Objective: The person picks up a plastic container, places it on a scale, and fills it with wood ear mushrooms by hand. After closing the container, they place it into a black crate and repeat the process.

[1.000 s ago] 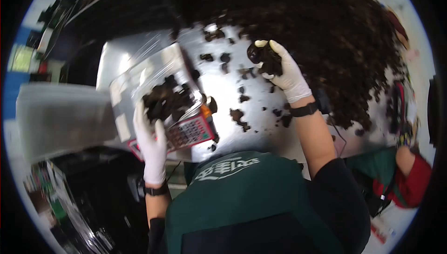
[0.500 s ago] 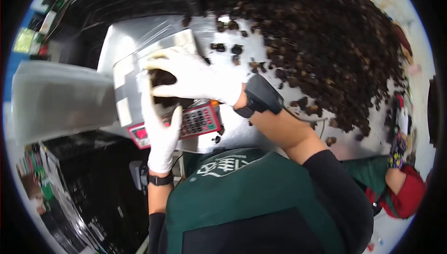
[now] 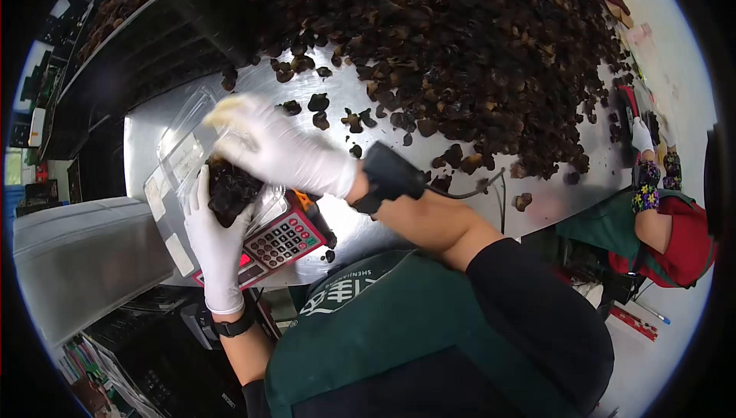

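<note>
A pile of dark, curled pieces that look like wood ear mushrooms [image 3: 468,57] covers the far side of the metal table. A clear plastic box with a raised lid [image 3: 180,142] sits over a scale [image 3: 287,241] with a red-edged keypad. Dark mushroom pieces [image 3: 230,192] fill the box. My left hand [image 3: 215,241], in a white glove, grips the near end of the box, its thumb and fingers on either side of the pieces. My right hand [image 3: 268,146], also gloved, is over the far part of the box by the lid; its fingers are smeared by motion.
Black crates [image 3: 146,57] stand at the far left. A stack of translucent plastic [image 3: 88,257] is beside the scale at left. Loose mushroom pieces [image 3: 318,102] lie across the metal table [image 3: 345,226]. At right, a co-worker's sleeve [image 3: 686,238] and gloved hand show.
The view has shifted. My right hand has moved off the mushroom pieces towards the lid, uncovering the dark pieces and more of the keypad. My left hand stays at the box.
</note>
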Available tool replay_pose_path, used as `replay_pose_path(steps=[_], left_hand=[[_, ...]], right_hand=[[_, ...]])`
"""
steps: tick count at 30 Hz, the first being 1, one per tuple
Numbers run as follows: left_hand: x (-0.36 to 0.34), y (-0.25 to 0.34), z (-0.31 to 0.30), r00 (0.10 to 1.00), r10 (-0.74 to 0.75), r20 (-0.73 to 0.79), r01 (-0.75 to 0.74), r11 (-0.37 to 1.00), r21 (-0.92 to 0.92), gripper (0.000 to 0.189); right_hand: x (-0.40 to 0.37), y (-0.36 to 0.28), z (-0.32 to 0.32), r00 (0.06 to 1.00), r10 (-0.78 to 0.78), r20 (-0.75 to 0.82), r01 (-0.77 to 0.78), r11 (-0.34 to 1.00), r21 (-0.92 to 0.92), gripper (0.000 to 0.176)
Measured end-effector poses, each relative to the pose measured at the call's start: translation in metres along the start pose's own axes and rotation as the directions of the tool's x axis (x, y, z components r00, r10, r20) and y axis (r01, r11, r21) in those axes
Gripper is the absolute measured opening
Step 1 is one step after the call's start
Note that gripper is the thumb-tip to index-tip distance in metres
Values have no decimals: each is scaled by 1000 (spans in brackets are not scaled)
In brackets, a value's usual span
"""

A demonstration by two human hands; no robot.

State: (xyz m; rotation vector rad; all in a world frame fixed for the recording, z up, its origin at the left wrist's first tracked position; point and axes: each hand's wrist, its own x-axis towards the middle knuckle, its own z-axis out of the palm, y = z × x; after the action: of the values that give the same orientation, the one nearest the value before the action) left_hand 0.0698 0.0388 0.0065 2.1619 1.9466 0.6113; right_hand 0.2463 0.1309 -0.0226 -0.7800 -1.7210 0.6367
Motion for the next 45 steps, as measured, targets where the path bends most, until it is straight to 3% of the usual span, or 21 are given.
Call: replay_pose_path(steps=[2, 4, 5, 6, 8, 9, 11, 15, 17, 18, 19, 21, 28, 29, 30, 33, 35, 37, 38, 42, 45], left_hand=[[0, -4, 1, 999, 38, 11, -38, 999, 30, 88], [1, -3, -2, 999, 29, 42, -29, 1000, -9, 92], [2, -2, -7, 998, 4, 67, 0, 999, -47, 93], [2, -1, -11, 995, -25, 94, 32, 996, -83, 93], [-2, -4, -16, 990, -49, 135, 76, 976, -203, 95], [-3, -6, -19, 987, -57, 151, 95, 961, -260, 96], [-5, -2, -26, 977, -114, 180, 169, 928, -332, 98], [-10, -9, -34, 987, -101, 125, 133, 952, -275, 94], [-15, -10, -42, 995, -86, 56, 92, 988, -126, 90], [-19, -17, -43, 999, -52, -6, 50, 985, -165, 83], [-23, -16, -48, 993, -114, -33, 107, 981, -162, 78], [-31, -33, -54, 986, -129, -107, 111, 981, -162, 73], [-60, -56, -64, 930, -307, -204, 250, 932, -262, 51], [-65, -57, -68, 925, -295, -240, 238, 941, -240, 51], [-72, -60, -73, 916, -308, -256, 256, 942, -218, 52], [-86, -67, -86, 888, -332, -317, 295, 942, -159, 54], [-95, -67, -93, 874, -361, -326, 325, 932, -162, 50], [-101, -70, -93, 859, -384, -340, 345, 923, -170, 50], [-104, -70, -91, 852, -400, -337, 354, 915, -192, 50], [-105, -67, -73, 851, -431, -300, 370, 897, -241, 50], [-94, -60, -58, 920, -306, -243, 251, 940, -231, 48]], right_hand=[[-1, 38, -41, 995, 23, -93, -53, 940, -337, 32], [-5, 70, -100, 974, 171, -148, -225, 723, -653, 39], [-19, 84, -127, 970, 131, -204, -241, 590, -770, 48], [-37, 99, -146, 952, 172, -252, -303, 432, -849, 58], [-76, 137, -182, 896, 392, -210, -344, 312, -886, 59], [-88, 147, -195, 950, 282, -134, -255, 453, -854, 44], [-87, 128, -208, 915, 388, -110, -314, 512, -799, 33], [-97, 149, -226, 909, 362, -205, -410, 695, -590, 32], [-88, 132, -231, 727, 627, -281, -684, 697, -214, 34], [-90, 135, -234, 718, 646, -260, -668, 744, 0, 34], [-81, 108, -228, 586, 782, -212, -701, 621, 351, 32], [-83, 100, -230, 456, 874, -170, -726, 476, 496, 31], [-89, 97, -213, 415, 907, 76, -652, 239, 719, 36], [-90, 96, -211, 438, 887, 146, -707, 240, 665, 36], [-90, 87, -201, 382, 923, 40, -742, 280, 609, 38], [-95, 86, -198, 486, 842, 235, -718, 231, 656, 37], [-93, 78, -186, 489, 866, 107, -814, 409, 414, 35], [-95, 84, -183, 509, 860, -40, -854, 498, -148, 32], [-98, 86, -179, 582, 809, -85, -810, 567, -150, 31], [-82, 65, -156, 592, 805, -43, -805, 589, -70, 32], [-63, 44, -127, 675, 730, 107, -727, 683, -67, 36]])
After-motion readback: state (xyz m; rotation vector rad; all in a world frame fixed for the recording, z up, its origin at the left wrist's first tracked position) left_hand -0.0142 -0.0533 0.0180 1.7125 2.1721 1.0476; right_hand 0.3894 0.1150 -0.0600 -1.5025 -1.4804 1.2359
